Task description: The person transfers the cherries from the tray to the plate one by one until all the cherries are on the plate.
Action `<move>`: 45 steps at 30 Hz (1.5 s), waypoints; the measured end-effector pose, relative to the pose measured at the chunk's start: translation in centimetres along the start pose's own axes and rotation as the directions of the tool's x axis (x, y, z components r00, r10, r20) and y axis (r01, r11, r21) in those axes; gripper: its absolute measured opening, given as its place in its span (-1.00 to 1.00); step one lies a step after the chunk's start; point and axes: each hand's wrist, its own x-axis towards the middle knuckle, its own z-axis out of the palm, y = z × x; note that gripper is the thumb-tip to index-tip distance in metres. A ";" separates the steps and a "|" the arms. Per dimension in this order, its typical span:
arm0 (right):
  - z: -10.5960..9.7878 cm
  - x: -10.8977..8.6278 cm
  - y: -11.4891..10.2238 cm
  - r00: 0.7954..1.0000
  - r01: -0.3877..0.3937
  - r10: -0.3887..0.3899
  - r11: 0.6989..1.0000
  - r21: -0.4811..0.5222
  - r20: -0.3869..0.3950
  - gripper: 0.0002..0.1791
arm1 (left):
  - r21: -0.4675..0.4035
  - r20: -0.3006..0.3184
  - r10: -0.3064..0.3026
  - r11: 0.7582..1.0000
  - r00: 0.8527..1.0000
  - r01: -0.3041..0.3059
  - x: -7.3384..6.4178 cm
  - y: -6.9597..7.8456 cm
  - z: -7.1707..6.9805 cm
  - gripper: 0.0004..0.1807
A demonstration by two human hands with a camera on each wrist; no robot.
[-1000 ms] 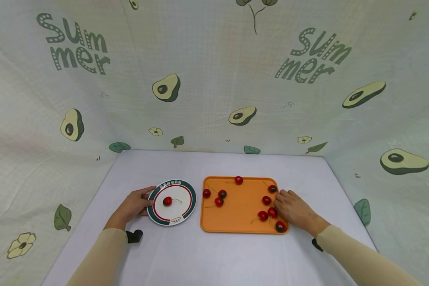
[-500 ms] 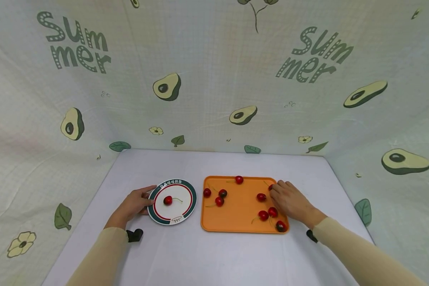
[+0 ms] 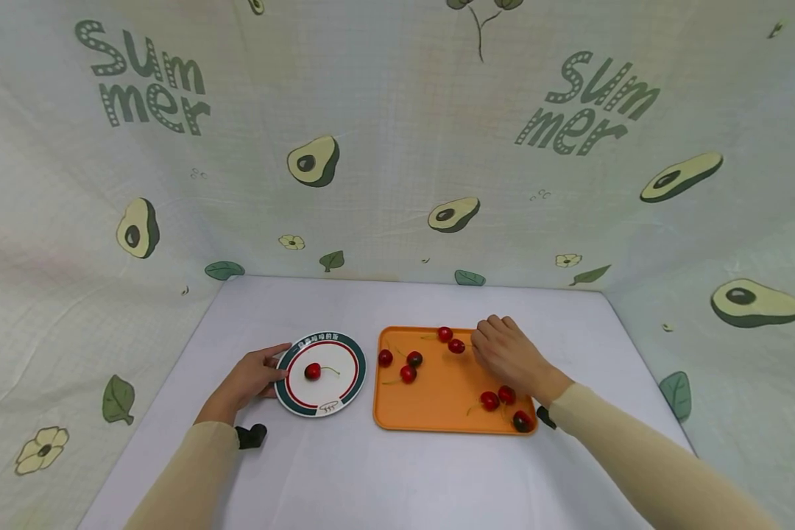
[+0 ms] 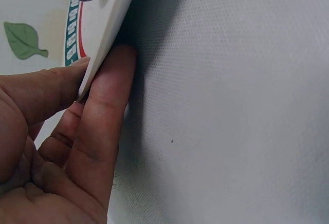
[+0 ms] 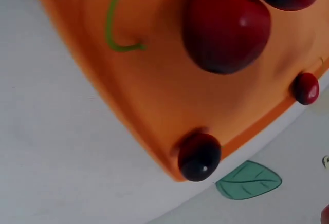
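Observation:
My left hand (image 3: 250, 377) pinches the left rim of a white plate (image 3: 344, 346) with a green and red border. In the left wrist view, the thumb lies on the upper face of the plate (image 4: 105, 26) and fingers are underneath. One red cherry (image 3: 313, 372) with its stem lies on that plate. Over the right side of an orange tray (image 3: 430, 416), my right hand (image 3: 509, 355) has its fingers bent. From those fingers a stem runs left to a red cherry (image 3: 456, 346); the pinch itself is hidden behind the hand.
Three cherries (image 3: 408, 374) lie at the tray's left side, one cherry (image 3: 444, 334) at its far edge and three cherries (image 3: 489, 401) near its front right. In the right wrist view another cherry (image 5: 199, 157) sits in a tray corner. A printed cloth (image 3: 371, 147) hangs behind the table.
The right hand has moved left and away from me, from the tray's right edge toward its far edge. One cherry has travelled along with it. Left hand and plate have stayed put.

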 end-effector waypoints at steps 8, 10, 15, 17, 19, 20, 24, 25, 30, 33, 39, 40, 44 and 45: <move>-0.6 3.5 -1.4 0.996 0.043 -0.042 0.999 0.011 -0.077 -0.84 | 0.013 -0.005 0.002 1.000 1.000 -0.002 0.4 0.0 -0.1 -0.27; -0.7 4.4 -1.9 0.994 0.055 -0.054 0.998 0.010 -0.093 -0.84 | 0.018 -0.007 0.003 1.000 1.000 -0.002 0.5 0.0 -0.2 -0.27; -0.8 6.6 -3.6 0.993 0.063 -0.059 0.997 0.038 -0.106 -0.84 | 0.038 -0.016 0.004 0.999 1.000 -0.003 0.7 0.0 -0.4 -0.27; -0.8 7.6 -4.5 0.992 0.066 -0.060 0.996 0.051 -0.107 -0.83 | 0.037 -0.021 -0.006 0.999 1.000 0.007 0.7 0.1 -0.4 -0.26; -0.8 8.6 -5.3 0.993 0.074 -0.069 0.996 0.053 -0.097 -0.82 | 0.032 -0.022 -0.011 0.999 1.000 0.012 0.7 0.1 -0.5 -0.26; -0.7 9.1 -5.7 0.993 0.080 -0.075 0.995 0.052 -0.092 -0.82 | 0.026 -0.022 -0.016 1.000 1.000 0.016 0.7 0.1 -0.5 -0.26; -0.6 11.3 -7.5 0.993 0.098 -0.093 0.993 0.066 -0.065 -0.83 | 0.011 -0.020 -0.022 1.000 1.000 0.022 0.7 0.1 -0.6 -0.26; -0.5 11.8 -8.0 0.994 0.097 -0.092 0.993 0.070 -0.061 -0.83 | 0.007 -0.019 -0.024 1.000 1.000 0.024 0.7 0.1 -0.6 -0.26; 0.2 13.8 -10.6 0.995 0.094 -0.089 0.990 0.101 -0.050 -0.83 | 0.010 -0.011 -0.020 1.000 1.000 0.020 0.6 -0.2 -0.5 -0.27; 0.6 14.7 -12.2 0.995 0.101 -0.097 0.989 0.113 -0.040 -0.85 | 0.019 -0.008 -0.016 1.000 1.000 0.016 0.5 -0.4 -0.4 -0.27; 1.0 16.0 -15.1 0.993 0.113 -0.115 0.989 0.099 0.007 -0.82 | 0.003 -0.008 -0.026 1.000 1.000 0.027 0.4 -0.4 -0.2 -0.27; 1.0 16.1 -15.5 0.993 0.117 -0.119 0.989 0.094 0.016 -0.81 | -0.001 -0.009 -0.028 1.000 1.000 0.028 0.3 -0.3 -0.1 -0.27; 1.2 16.5 -17.0 0.990 0.134 -0.137 0.988 0.071 0.045 -0.76 | -0.009 -0.009 -0.021 1.000 1.000 0.021 0.3 -0.2 -0.1 -0.27; 1.1 16.6 -17.3 0.988 0.140 -0.144 0.988 0.068 0.052 -0.74 | -0.007 -0.009 -0.017 1.000 1.000 0.016 0.3 -0.2 -0.1 -0.27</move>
